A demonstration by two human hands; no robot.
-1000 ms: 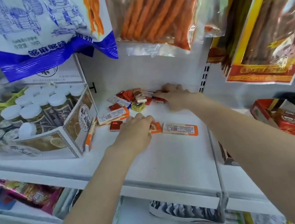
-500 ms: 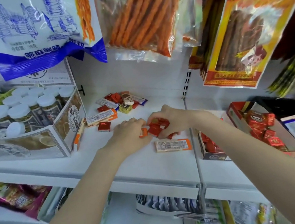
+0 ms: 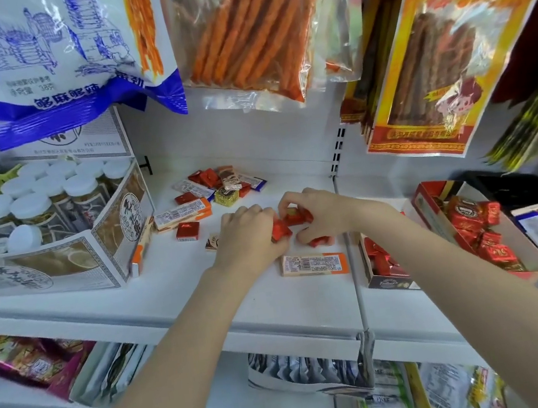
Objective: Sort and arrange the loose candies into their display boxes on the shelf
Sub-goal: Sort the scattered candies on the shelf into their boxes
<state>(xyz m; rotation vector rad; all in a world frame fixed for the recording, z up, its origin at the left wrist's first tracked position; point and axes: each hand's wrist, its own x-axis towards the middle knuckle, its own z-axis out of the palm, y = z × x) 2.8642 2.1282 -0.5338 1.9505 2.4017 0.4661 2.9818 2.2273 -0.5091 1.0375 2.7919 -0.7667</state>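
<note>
My left hand [image 3: 247, 232] and my right hand [image 3: 320, 212] meet over the white shelf [image 3: 274, 300], both curled around a small bunch of red wrapped candies [image 3: 289, 223]. One more red candy [image 3: 319, 241] lies under my right hand. A long orange bar [image 3: 314, 264] rests just in front of the hands. Further back lies a heap of loose candies [image 3: 220, 184], with an orange bar [image 3: 180, 213] and a red square candy [image 3: 187, 230] nearer. A small display box [image 3: 386, 272] with red candies stands right of the divider, and a larger red box [image 3: 472, 230] beyond it.
A cardboard tray of white-capped jars [image 3: 44, 214] stands at the left. Snack bags [image 3: 67, 55] hang above the shelf and block the top of the view. A metal divider [image 3: 355, 274] splits the shelf. Lower shelves hold more packets [image 3: 304, 368].
My right hand has drawn red candies from the back heap toward the front, and the two hands have come together around them. The view has shifted right, showing the display boxes.
</note>
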